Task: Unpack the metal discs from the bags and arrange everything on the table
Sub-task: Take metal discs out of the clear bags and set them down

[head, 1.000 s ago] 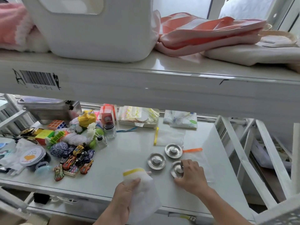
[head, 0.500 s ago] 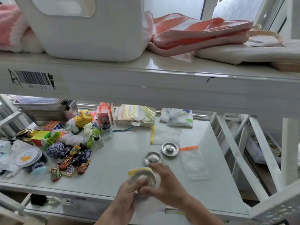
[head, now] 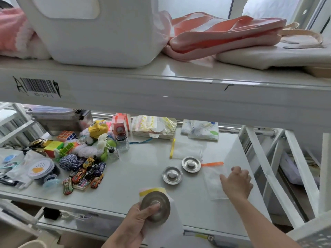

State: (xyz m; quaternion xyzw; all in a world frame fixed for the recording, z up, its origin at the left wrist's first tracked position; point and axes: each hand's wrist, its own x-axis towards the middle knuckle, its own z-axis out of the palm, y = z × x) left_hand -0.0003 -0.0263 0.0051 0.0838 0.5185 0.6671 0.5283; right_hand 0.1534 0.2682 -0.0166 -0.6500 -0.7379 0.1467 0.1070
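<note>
Pinching a metal disc (head: 155,208) against its bag (head: 161,228), left hand (head: 134,224) fingers clamped; right hand (head: 236,183) spread.

White table (head: 136,169) bears two metal discs (head: 172,175); bags (head: 186,149); toys (head: 84,174).

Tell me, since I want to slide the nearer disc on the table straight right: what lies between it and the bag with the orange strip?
In the head view, nothing: bare table separates the nearer disc from the orange-strip bag. The right hand hovers over that bag.
</note>
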